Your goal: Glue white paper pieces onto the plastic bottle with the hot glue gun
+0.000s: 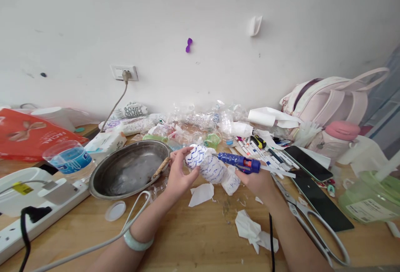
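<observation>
My left hand [179, 174] is closed round one end of a plastic bottle [208, 167] wrapped in white paper with blue wavy marks, held above the wooden table [193, 238]. My right hand [258, 180] grips a blue glue gun [240, 163], its nozzle pointing left and touching the bottle's wrapped side. A glue stick juts out behind the gun to the right. A pale green bangle [137, 242] sits on my left wrist.
A metal pan [129, 168] lies left of my hands, a power strip [40, 209] with cables at far left. Marker pens [265, 151], scissors [315, 226], two phones [312, 168] and a pink backpack [328, 97] are on the right. Torn paper scraps [250, 228] lie near me.
</observation>
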A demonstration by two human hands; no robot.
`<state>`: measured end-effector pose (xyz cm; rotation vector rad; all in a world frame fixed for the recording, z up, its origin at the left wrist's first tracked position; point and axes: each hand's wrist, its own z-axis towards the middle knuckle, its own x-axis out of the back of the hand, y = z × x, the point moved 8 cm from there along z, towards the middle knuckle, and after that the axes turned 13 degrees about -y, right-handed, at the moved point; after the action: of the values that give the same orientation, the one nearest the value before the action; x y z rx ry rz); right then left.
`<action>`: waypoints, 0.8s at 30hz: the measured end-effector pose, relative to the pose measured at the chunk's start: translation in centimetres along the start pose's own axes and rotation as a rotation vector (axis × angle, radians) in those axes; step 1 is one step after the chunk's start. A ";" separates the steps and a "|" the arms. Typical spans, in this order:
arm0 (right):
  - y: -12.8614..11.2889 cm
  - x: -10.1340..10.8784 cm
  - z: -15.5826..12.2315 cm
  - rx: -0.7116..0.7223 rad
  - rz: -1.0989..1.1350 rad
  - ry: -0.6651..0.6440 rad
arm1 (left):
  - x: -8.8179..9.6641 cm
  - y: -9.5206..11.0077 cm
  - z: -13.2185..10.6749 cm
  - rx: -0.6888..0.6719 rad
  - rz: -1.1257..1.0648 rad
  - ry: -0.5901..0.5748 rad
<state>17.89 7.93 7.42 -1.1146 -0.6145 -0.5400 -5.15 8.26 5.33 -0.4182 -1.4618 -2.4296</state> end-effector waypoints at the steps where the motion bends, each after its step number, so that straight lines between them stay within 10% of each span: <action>1: -0.2 0.1 -0.1 0.017 -0.022 0.018 | 0.0 0.0 0.0 0.004 -0.002 -0.001; 24: 0.5 0.6 -0.3 -0.051 -0.099 0.003 | 0.2 -0.2 0.1 0.001 -0.003 0.000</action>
<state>18.69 7.76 7.37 -1.1353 -0.6587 -0.6451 -5.38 8.43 5.34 -0.4167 -1.4645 -2.4315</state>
